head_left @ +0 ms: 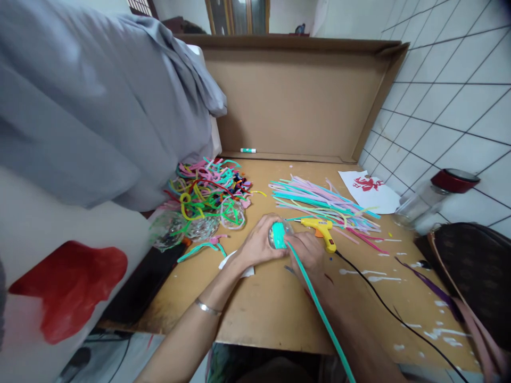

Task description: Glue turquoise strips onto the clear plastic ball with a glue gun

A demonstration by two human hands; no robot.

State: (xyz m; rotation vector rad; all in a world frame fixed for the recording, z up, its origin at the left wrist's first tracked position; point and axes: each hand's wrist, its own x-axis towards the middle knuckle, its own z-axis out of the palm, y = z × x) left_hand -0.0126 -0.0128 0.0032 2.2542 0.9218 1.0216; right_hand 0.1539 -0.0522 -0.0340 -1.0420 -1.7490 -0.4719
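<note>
My left hand [261, 242] is wrapped round a small clear rounded object with a turquoise patch [278, 235] on it, held above the middle of the table. At its right side, my right hand [306, 252] has its fingers closed on a long turquoise strip [319, 306], which touches the patch and trails down toward the bottom edge of the view. A yellow glue gun [321, 229] lies just beyond my right hand, its nozzle pointing left. Under my left wrist sits a piece of white paper [248, 270].
A tangled heap of coloured strips [211, 189] lies at the back left, and straight pastel strips [319, 199] at the back right. A glass bottle [425, 202] and a dark bag [471, 260] stand right. The gun's black cord [379, 298] crosses the right side.
</note>
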